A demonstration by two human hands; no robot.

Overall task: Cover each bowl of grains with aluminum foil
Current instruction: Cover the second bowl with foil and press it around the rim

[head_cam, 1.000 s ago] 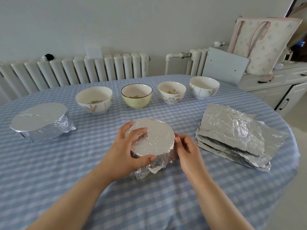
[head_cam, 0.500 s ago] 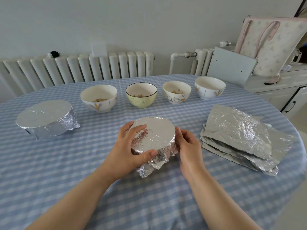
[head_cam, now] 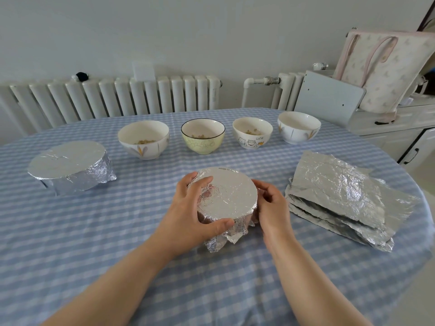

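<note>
Foil-wrapped bowl (head_cam: 227,196) sits near the middle of the desk (head_cam: 94,231), clasped from both sides. The left hand (head_cam: 188,212) curls round its near-left rim, thumb on the crinkled skirt; the right hand (head_cam: 270,205) grips the right edge. Further left stands another covered bowl (head_cam: 70,165). Behind are four uncovered bowls (head_cam: 202,136); to the right lies a stack of foil sheets (head_cam: 341,196).

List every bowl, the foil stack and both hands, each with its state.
Centre bowl: foil-covered, edges being pressed.
Left bowl: foil-covered, untouched.
Leaf bowl: uncovered, grains inside.
Yellow bowl: uncovered, grains inside.
Cat bowl: uncovered, grains inside.
Far-right bowl: uncovered, contents hidden.
Foil stack: lying crumpled.
Left hand: gripping centre bowl.
Right hand: cupping its side.
</note>
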